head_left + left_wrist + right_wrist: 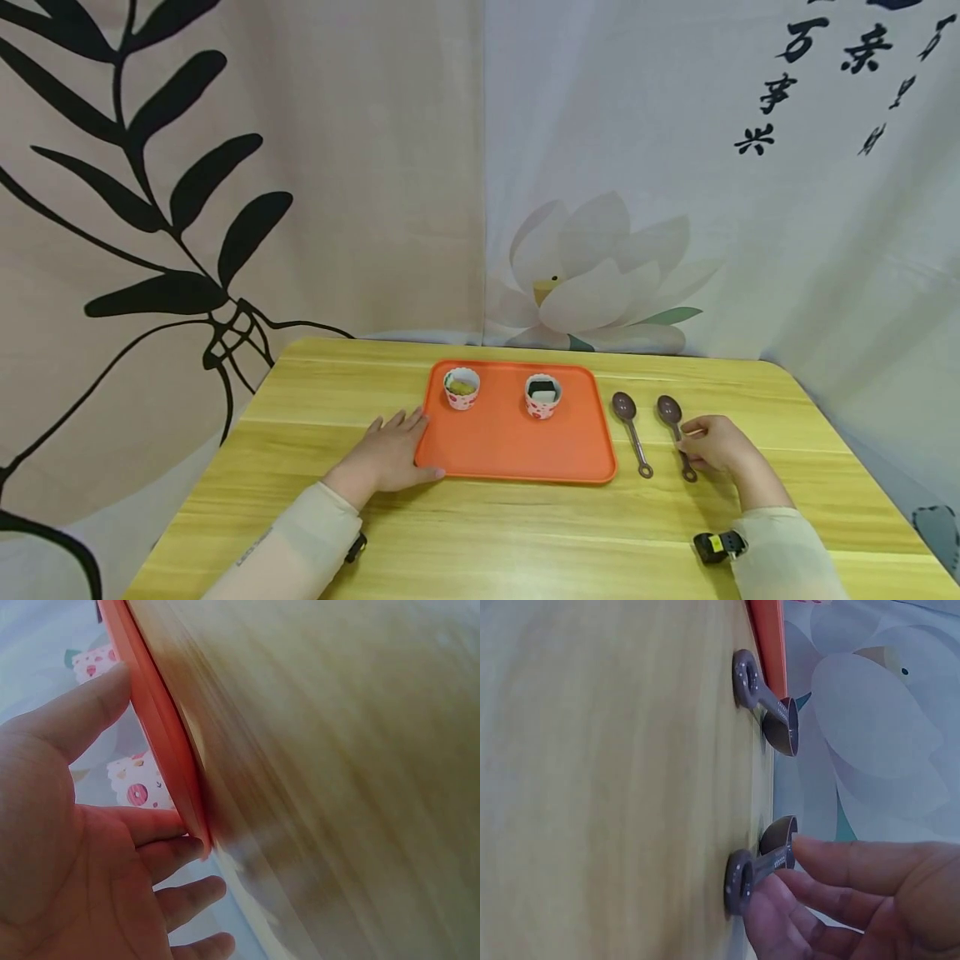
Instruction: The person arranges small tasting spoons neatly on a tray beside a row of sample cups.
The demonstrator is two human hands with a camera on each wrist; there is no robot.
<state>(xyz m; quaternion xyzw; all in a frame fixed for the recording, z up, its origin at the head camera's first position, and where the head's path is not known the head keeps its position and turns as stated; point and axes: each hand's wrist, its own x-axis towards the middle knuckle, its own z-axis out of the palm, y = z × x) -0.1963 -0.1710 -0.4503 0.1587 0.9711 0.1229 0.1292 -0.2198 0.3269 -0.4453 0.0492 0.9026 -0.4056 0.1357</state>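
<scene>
Head view. Desk (525,533): yellow, wood-grained. On it, one orange tray (517,454), rectangular, rimmed. In the tray, toward its far side, two patterned cups, upright: left cup (461,402), yellowish contents; right cup (542,412), dark and pale contents. Right of the tray, on the desk, two brown spoons, bowls away, ring-ended handles toward the person: inner spoon (625,408), near the tray; outer spoon (670,410), farther right. Left hand (390,457): at the tray's left near corner, grip spread wide, nothing enclosed. Right hand (718,446): grip narrowed, pinching the outer spoon by its handle.

Left wrist view. Thumb and two fingers against the tray's rim; the other two fingers extended past the corner, free. Cups partly visible behind the rim.

Right wrist view. Outer spoon's handle between thumb and fingers, ring end protruding. Inner spoon apart from the hand, tray edge beside it.
</scene>
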